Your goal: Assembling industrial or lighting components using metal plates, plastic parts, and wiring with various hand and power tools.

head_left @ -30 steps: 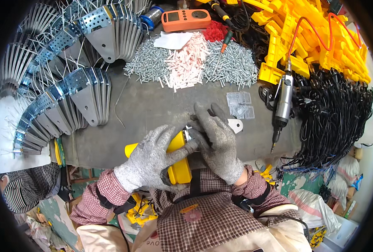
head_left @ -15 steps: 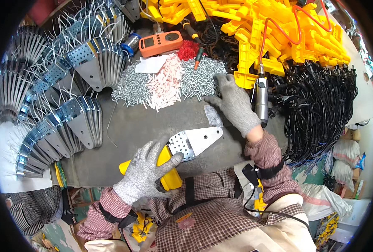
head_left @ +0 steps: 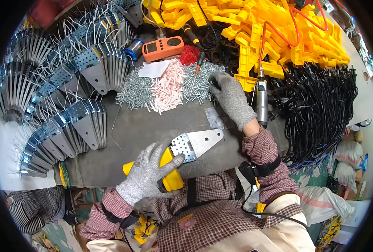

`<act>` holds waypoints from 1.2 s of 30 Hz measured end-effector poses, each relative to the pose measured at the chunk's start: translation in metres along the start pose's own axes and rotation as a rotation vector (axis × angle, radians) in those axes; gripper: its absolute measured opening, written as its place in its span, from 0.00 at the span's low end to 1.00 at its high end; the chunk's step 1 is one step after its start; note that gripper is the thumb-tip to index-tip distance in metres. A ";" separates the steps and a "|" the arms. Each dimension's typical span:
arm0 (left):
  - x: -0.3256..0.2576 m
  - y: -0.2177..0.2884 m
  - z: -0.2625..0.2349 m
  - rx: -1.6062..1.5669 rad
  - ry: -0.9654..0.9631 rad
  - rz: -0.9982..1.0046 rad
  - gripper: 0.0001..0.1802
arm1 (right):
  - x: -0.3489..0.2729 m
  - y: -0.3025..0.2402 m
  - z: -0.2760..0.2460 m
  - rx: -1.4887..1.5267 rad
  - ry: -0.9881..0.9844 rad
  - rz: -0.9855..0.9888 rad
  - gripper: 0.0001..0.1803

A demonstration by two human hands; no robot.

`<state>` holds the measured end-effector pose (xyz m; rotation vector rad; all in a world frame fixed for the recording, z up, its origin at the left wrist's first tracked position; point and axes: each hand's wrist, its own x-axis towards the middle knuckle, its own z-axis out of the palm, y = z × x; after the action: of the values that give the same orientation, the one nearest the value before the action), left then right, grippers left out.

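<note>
My left hand, in a grey knit glove, lies over a yellow plastic handle piece at the table's near edge, its fingers and thumb gripping it. From that piece a flat tapered metal plate points to the right, with a perforated shiny section at its base. My right hand, gloved too, is at the right edge of a heap of small silver screws. Its fingers are curled and drawn together with the thumb; whatever is between the fingertips is hidden.
Pale pink sleeves lie between screw heaps. Beyond are an orange meter and a screwdriver. A silver air screwdriver hangs on a red hose. Yellow handles and black power cords fill the right; metal plates crowd the left.
My right hand's thumb and fingers have closed together at the screw heap, and the hand has shifted slightly left. My left hand keeps its grip on the yellow piece. The view has shifted a little.
</note>
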<state>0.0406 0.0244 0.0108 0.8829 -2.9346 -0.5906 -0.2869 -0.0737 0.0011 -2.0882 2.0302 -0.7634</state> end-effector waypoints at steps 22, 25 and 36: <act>0.000 0.003 0.000 -0.104 0.082 -0.057 0.66 | -0.111 -0.072 -0.004 0.397 -0.291 -0.268 0.10; 0.002 0.004 -0.004 -0.162 0.085 -0.058 0.65 | -0.119 -0.076 0.003 0.386 -0.230 -0.338 0.12; 0.005 0.005 -0.005 -0.191 0.063 -0.076 0.68 | -0.127 -0.077 0.013 0.576 -0.139 -0.375 0.17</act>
<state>0.0344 0.0241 0.0169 0.9739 -2.7428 -0.8148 -0.2079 0.0524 -0.0108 -2.0971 1.1643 -1.0649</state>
